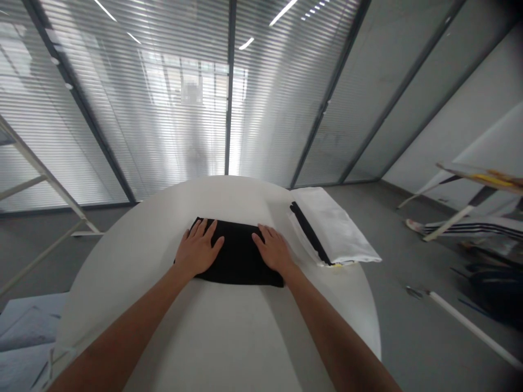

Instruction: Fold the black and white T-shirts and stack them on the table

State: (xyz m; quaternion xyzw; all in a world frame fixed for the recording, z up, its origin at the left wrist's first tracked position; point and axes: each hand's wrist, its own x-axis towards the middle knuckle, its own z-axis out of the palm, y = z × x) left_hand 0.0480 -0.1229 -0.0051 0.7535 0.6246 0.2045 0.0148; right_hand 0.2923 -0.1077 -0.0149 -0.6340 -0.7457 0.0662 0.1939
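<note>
A folded piece of black cloth lies flat on the round white table. What kind of garment or fabric it is, I cannot tell. My left hand rests palm down over its left end, fingers spread. On its right end lies my right hand, also flat with the fingers stretched out. Neither hand grips the cloth. To the right, apart from my hands, sits a stack of folded white fabric with a black strip showing along its left side.
Glass partitions with blinds stand behind the table. A white metal frame is at the left, above papers low down. At the right are another table, a person's striped trouser leg and a white pole.
</note>
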